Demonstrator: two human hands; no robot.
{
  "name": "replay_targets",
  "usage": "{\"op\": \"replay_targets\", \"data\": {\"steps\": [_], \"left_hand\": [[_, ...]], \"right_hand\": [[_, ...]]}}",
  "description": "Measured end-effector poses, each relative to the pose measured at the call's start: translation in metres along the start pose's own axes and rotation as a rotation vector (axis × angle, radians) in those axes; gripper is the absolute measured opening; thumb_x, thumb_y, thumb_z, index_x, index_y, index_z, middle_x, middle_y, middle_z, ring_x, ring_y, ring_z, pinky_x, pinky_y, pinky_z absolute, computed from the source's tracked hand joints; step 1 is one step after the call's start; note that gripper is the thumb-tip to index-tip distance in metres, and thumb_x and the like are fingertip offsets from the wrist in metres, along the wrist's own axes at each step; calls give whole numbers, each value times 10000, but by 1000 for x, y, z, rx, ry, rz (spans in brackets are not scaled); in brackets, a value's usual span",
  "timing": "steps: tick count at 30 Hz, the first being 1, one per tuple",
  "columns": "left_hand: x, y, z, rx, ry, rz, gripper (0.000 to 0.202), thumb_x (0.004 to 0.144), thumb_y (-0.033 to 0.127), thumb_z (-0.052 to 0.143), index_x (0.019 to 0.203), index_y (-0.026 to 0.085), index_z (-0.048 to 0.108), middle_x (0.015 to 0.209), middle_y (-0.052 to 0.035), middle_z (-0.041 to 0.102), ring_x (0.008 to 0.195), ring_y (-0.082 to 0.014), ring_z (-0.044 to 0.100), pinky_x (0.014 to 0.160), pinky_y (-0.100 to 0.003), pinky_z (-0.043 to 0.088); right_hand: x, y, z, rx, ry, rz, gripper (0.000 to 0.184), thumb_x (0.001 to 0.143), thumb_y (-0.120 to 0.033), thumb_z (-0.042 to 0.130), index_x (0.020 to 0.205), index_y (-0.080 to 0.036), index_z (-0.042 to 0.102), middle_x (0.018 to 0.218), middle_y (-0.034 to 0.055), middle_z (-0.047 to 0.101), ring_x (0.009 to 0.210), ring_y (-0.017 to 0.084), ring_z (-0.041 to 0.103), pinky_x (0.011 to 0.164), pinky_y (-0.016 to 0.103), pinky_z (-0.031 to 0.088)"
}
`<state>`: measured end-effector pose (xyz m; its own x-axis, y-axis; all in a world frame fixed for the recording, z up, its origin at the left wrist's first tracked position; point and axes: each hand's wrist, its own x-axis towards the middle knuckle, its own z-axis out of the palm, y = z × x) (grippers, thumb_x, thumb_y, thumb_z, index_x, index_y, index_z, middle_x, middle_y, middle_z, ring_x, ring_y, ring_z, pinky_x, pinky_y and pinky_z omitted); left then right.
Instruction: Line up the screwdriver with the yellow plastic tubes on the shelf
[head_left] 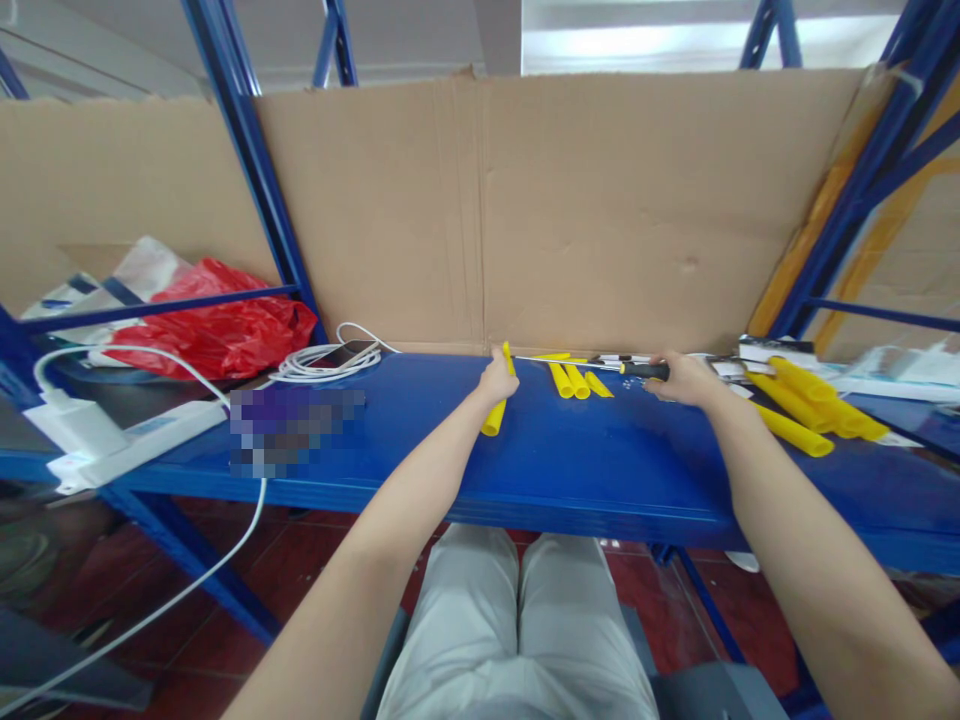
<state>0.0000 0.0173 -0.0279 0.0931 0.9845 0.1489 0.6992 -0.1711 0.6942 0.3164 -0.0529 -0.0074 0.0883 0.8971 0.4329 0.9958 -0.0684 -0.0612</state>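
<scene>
My left hand (pixel 496 380) is closed around a yellow plastic tube (pixel 495 412) that stands tilted on the blue shelf (pixel 570 470). My right hand (pixel 684 380) grips the black handle of a screwdriver (pixel 643 370); its thin metal shaft runs left toward the top of the tube. Between the hands, several short yellow tubes (pixel 574 380) lie on the shelf. A few tiny screws (pixel 628 382) lie by my right hand.
More yellow tubes (pixel 814 410) are piled at the right near white packets (pixel 885 372). A coiled white cable (pixel 319 362), a white power strip (pixel 112 440) and a red plastic bag (pixel 217 335) sit at the left. Cardboard (pixel 570 210) backs the shelf, between blue uprights (pixel 251 150).
</scene>
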Motion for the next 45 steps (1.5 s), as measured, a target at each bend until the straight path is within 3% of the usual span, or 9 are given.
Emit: {"op": "replay_targets", "data": {"steps": [5,10,14,22,25,30,33,40,45], "left_hand": [[5,-3,3,-22,21,11,636,818,99,639,1373,217,353,1225,-153,687,1096,-264,705,910,-396,562],[7,-4,5,-26,19,10,651,806,118,673,1369,220,361,1229,-160,687,1097,-275,706,926,-410,554],[3,-1,2,-24,25,-2,637,815,79,639,1373,203,358,1242,-173,684,1109,-274,701,927,-410,554],[-7,7,-3,-16,27,-39,531,840,32,581,1326,155,406,1205,-201,702,1110,-277,704,912,-376,556],[-4,5,0,-65,52,-41,575,809,31,619,1327,190,425,1186,-172,713,1089,-273,712,911,-382,555],[4,-2,5,-121,78,-43,606,772,50,673,1306,216,440,1122,-149,729,1070,-284,713,886,-383,557],[7,-4,7,-143,89,-46,586,768,59,687,1281,212,447,1121,-152,725,1056,-282,715,876,-378,557],[13,-9,11,-219,108,-28,583,769,93,714,1271,231,452,1124,-137,714,1026,-272,724,863,-379,564],[14,-9,12,-193,108,-16,596,777,132,732,1285,232,439,1118,-135,721,1010,-266,729,857,-369,564]], "right_hand": [[-1,-1,-3,22,8,-71,173,763,-316,579,858,-228,694,863,95,743,848,284,689,680,331,491],[-3,-6,-2,-15,15,78,370,721,-345,692,1056,-198,639,905,121,741,808,291,685,630,332,477],[-4,-11,-3,28,-40,93,439,734,-331,703,1140,-191,615,865,99,741,758,266,687,633,320,476],[4,0,3,85,-36,-55,258,732,-309,607,946,-199,700,665,58,692,705,262,681,615,321,473],[4,1,4,27,15,-59,229,680,-317,654,886,-218,670,717,72,703,721,273,676,609,324,466],[1,-3,7,1,39,42,319,698,-366,684,971,-220,609,780,87,708,694,264,658,589,318,444],[0,-3,7,20,27,17,335,697,-376,691,986,-224,619,809,82,717,729,263,668,608,313,453],[5,4,5,101,-58,-87,115,738,-333,614,791,-235,647,830,71,747,844,259,694,669,299,486],[4,1,9,-27,-5,0,313,665,-383,731,920,-222,647,841,97,740,789,279,684,621,316,465]]}}
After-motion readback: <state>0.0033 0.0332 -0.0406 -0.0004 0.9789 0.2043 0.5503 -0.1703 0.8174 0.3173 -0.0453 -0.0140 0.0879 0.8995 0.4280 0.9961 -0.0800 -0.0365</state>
